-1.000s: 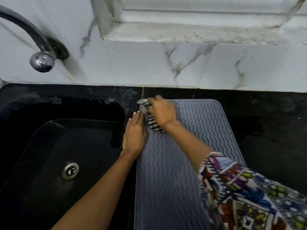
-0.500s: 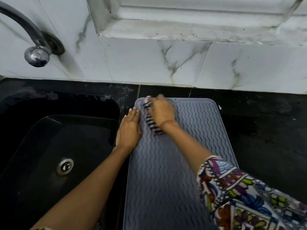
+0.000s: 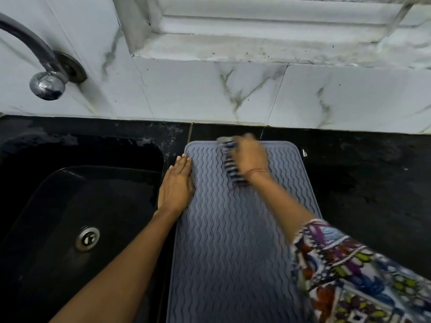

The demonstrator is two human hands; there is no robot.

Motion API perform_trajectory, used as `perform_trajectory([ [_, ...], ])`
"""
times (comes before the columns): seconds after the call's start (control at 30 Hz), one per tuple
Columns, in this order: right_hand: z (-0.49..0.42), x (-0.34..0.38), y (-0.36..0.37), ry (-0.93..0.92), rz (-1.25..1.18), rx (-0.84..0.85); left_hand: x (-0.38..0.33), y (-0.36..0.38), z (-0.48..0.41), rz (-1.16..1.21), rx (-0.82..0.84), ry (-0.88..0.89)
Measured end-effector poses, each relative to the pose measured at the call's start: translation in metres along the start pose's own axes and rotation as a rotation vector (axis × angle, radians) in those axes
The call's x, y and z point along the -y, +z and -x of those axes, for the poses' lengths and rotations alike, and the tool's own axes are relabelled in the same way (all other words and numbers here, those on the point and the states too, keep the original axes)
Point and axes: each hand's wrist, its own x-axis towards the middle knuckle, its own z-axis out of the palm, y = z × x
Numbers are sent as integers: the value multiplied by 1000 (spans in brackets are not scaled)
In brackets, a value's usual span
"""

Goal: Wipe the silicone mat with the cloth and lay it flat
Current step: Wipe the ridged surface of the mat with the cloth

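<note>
A grey silicone mat [image 3: 231, 241] with wavy ridges lies flat on the black counter, running from the back wall toward me. My right hand [image 3: 250, 157] presses a striped black-and-white cloth [image 3: 229, 160] onto the mat's far end, near the middle of its width. My left hand [image 3: 176, 187] lies flat, fingers together, on the mat's left edge beside the sink. Part of the cloth is hidden under my right hand.
A black sink [image 3: 70, 206] with a steel drain [image 3: 87, 237] lies left of the mat. A chrome tap [image 3: 46, 83] comes out of the white marble wall. Black counter [image 3: 373, 183] extends to the right. My patterned sleeve [image 3: 361, 276] covers the mat's near right corner.
My right hand has slid the cloth rightward along the mat's far end, away from the far left corner. My left hand has stayed on the left edge.
</note>
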Motion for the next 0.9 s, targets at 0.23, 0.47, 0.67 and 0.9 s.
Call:
perform_trajectory([
  [0.23,-2,-78,-29,625,-70,-251,-1,5,-1,-10,-22,-11],
  [0.47,25,12,3,30,-114,-19,1,-1,0,-12,10,9],
  [0.67,15,-99,-41,549,-13,-224,-5,2,5,10,-75,-82],
  [0.9,47,70,25,196,-258,-32,-3,0,4,26,-59,-73],
])
